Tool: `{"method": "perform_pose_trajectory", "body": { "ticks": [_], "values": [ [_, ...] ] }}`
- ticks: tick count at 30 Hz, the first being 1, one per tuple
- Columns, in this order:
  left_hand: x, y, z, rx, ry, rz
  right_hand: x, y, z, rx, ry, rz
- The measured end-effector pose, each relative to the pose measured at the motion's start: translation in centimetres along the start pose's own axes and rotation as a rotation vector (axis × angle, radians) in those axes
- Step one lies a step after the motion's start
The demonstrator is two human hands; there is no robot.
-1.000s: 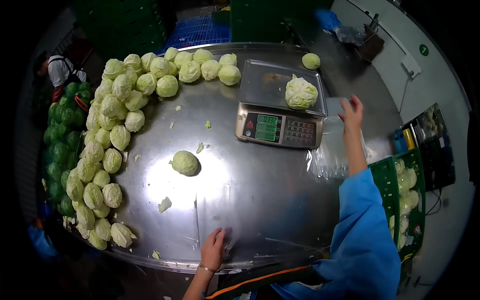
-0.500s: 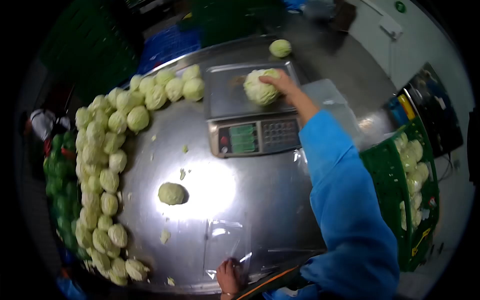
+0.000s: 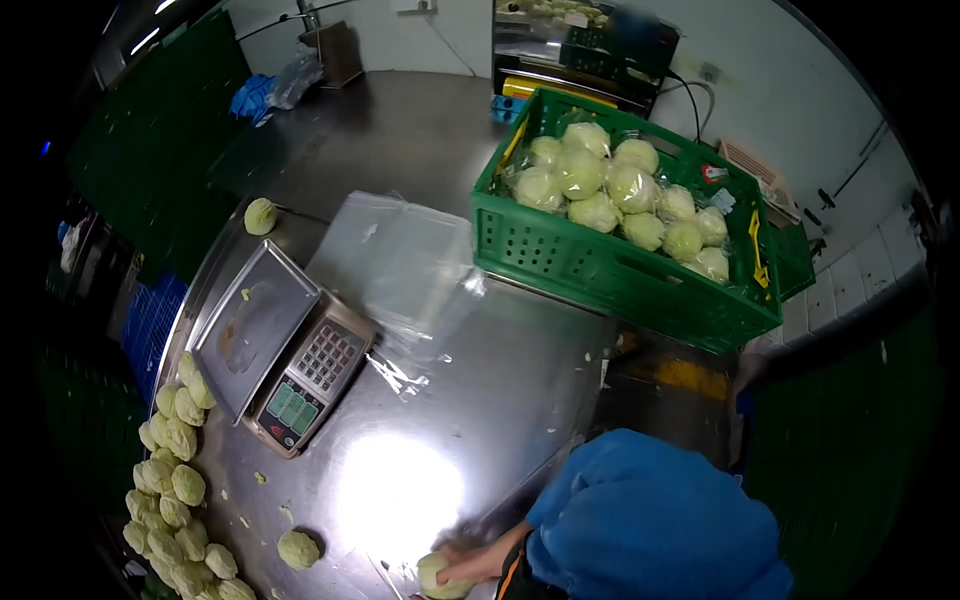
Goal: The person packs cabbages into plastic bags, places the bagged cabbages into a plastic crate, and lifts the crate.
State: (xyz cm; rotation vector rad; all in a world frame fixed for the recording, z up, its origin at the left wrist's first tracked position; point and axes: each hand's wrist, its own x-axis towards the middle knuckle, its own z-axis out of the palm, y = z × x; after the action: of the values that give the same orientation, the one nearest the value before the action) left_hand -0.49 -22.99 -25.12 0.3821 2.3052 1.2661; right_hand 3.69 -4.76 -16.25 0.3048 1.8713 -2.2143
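Observation:
My right hand, in the blue sleeve, is closed on a pale green cabbage at the bottom edge of the view. Part of that cabbage is cut off by the frame. A clear plastic bag edge shows just left of it; whether the cabbage touches the bag I cannot tell. My left hand does not show. Another cabbage lies by itself on the metal table, left of my right hand. The digital scale stands further up, with only a leaf scrap on its tray.
Several loose cabbages are piled along the left edge. One cabbage sits beyond the scale. A stack of clear bags lies behind it. A green crate at the upper right holds several wrapped cabbages.
My right hand has come from the scale tray down to the table's near edge with the cabbage. The view has swung right towards the green crate. My left hand has left the view.

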Motion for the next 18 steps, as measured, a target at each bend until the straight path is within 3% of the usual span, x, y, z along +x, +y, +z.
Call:
{"method": "perform_pose_trajectory", "body": {
  "ticks": [4,7,9,10,11,13,14,16,18],
  "values": [
    [0.2,1.1,-0.9,-0.100,0.103,0.064,0.6,-0.7,5.7,-0.546,0.172,-0.210],
    [-1.3,0.8,-3.5,-0.218,0.232,0.139,6.4,0.2,6.6,-0.877,0.171,-0.098],
    [-3.6,-0.2,-6.8,-0.321,0.324,0.194,11.3,4.8,6.4,-0.680,-0.045,-0.084],
    [-5.0,-0.2,-8.1,-0.349,0.381,0.172,11.0,2.4,5.3,-0.628,-0.221,-0.073],
    [-5.1,1.3,-9.1,-0.298,0.417,0.073,10.6,1.2,5.7,-0.729,-0.123,-0.198],
    [-5.8,4.9,-11.9,-0.294,0.413,-0.090,9.0,-1.8,6.1,-0.557,-0.031,-0.339],
    [-6.2,6.7,-13.2,-0.082,0.498,-0.035,8.3,-3.7,6.4,-0.655,0.017,-0.604],
    [-7.0,9.9,-15.3,-0.102,0.563,0.045,7.0,-8.5,8.0,-0.536,0.015,-0.378],
    [-6.2,9.1,-17.9,-0.174,0.409,-0.038,9.9,-7.7,8.9,-0.377,-0.005,-0.238]
  ]
}}
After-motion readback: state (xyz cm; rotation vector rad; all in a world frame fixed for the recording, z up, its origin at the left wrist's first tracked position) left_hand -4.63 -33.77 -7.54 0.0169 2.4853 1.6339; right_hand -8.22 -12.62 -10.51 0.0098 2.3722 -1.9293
